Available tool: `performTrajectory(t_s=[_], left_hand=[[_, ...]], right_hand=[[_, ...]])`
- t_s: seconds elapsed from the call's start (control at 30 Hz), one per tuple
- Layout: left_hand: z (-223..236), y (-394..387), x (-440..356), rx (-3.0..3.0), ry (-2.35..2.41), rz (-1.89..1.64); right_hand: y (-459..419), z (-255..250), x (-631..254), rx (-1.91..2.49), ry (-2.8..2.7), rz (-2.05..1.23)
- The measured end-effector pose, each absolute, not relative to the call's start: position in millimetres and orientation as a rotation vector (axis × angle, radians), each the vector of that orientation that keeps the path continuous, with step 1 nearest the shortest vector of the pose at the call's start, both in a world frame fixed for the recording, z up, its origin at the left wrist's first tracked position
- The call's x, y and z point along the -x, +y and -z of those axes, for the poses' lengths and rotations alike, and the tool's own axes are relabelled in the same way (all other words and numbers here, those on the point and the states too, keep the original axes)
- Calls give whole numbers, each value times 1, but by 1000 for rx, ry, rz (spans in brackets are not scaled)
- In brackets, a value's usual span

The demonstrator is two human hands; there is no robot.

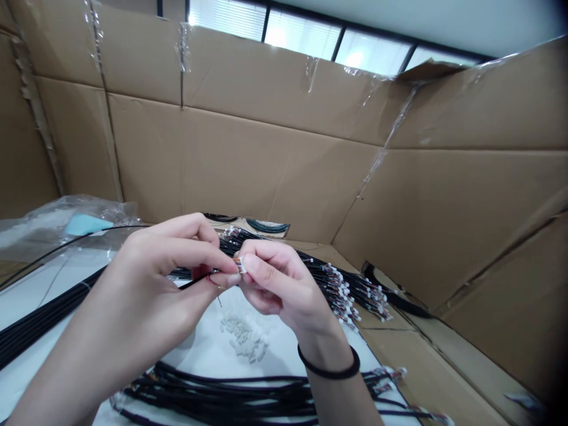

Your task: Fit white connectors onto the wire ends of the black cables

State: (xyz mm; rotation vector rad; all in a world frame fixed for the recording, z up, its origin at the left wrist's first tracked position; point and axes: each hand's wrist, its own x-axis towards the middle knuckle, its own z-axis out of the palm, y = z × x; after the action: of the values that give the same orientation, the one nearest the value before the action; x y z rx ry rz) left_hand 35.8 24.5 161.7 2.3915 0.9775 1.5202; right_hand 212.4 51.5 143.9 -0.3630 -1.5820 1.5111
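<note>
Between my hands is a small white connector (242,265) with thin coloured wires coming out of a black cable. My left hand (177,266) is closed, pinching the wires just behind the connector; the cable (195,283) passes through its fingers. My right hand (277,275), with a black band on the wrist, is closed on the connector itself. Below them a pile of small white connector housings (246,337) lies on the white tabletop (199,349).
Black cable bundles with white connector ends (341,293) lie behind and right of my hands. More cables (222,396) lie in front, and a tied bundle (48,313) at left. A clear plastic bag (106,210) sits far left. Cardboard walls (266,142) surround the table.
</note>
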Motion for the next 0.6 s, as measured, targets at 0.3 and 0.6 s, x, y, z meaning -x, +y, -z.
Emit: performTrajectory(t_s=[0.3, 0.6], left_hand=[[-162, 21, -34, -2350, 1076, -1564], [-159, 19, -40, -2416, 1049, -1697]], right_hand=[[55, -138, -207, 294, -1555, -1510], [59, -133, -205, 192, -1516, -1504]])
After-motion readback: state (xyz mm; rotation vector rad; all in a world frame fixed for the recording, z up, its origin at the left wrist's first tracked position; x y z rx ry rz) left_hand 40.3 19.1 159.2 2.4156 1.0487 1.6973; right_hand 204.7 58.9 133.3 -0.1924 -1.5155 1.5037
